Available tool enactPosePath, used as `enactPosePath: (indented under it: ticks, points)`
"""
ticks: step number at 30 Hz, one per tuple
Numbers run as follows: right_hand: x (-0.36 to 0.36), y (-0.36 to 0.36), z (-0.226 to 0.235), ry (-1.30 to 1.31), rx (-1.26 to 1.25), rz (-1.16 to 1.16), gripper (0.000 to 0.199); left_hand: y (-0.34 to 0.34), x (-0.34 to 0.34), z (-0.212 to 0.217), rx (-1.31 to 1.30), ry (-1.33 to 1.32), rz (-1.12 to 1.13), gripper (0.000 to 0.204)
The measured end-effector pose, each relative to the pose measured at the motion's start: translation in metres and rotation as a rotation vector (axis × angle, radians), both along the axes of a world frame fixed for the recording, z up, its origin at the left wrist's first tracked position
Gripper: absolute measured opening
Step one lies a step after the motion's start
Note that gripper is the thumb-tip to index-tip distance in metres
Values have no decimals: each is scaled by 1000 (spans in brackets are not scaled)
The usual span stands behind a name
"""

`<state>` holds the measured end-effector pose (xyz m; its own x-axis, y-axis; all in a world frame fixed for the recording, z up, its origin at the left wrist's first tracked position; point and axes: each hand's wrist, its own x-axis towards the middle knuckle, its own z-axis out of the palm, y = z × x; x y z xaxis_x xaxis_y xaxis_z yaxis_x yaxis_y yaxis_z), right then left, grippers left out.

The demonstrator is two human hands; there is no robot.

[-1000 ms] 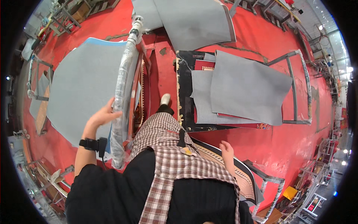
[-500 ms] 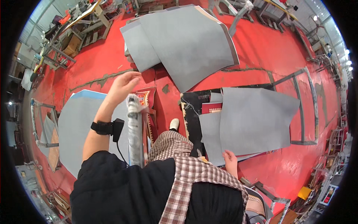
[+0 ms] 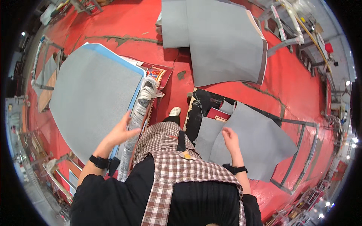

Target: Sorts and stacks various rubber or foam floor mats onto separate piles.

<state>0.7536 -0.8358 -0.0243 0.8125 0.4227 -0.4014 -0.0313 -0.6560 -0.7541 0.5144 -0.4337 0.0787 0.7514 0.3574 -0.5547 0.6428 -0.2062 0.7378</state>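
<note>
My left hand [image 3: 122, 132] is open, thumb and fingers apart, beside the plastic-wrapped bar [image 3: 140, 109] of a cart on my left. Nothing shows in it. On that cart lies a large grey sheet [image 3: 94, 86] with rounded corners, above a blue-edged layer [image 3: 132, 64]. My right hand [image 3: 230, 139] hovers over or lightly touches a grey sheet [image 3: 256, 132] at my right; its fingers are loosely bent and hold nothing visible. A smaller grey piece [image 3: 209, 135] and a dark red patterned piece [image 3: 218, 114] lie beside that sheet on a black board [image 3: 195, 113].
Ahead, more large grey sheets [image 3: 226, 41] lie piled. A metal frame [image 3: 316, 143] rises at the right and another [image 3: 37, 60] at the far left. The red floor [image 3: 124, 52] is cracked. My shoe [image 3: 174, 112] stands between the carts.
My view has turned, with me now facing further left. My left hand has come down from above the wrapped bar to beside it. My right hand has moved forward over the grey sheets.
</note>
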Motion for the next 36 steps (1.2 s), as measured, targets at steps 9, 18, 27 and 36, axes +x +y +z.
enactPosePath:
  ticks: [9,18,27,36]
  points:
    - [89,183,24,-118,164,413,27,-38,5,-7,228,-48,167,49]
    - [119,349,51,-51,281,643,27,-35,0,-14,201,-26,215,50]
    - [184,455,19,-100,55,878,28,-27,15,-9,173,159,288,55]
    - [284,545,-91,-204,-397,1431,26,-39,44,-9,469,380,703,19]
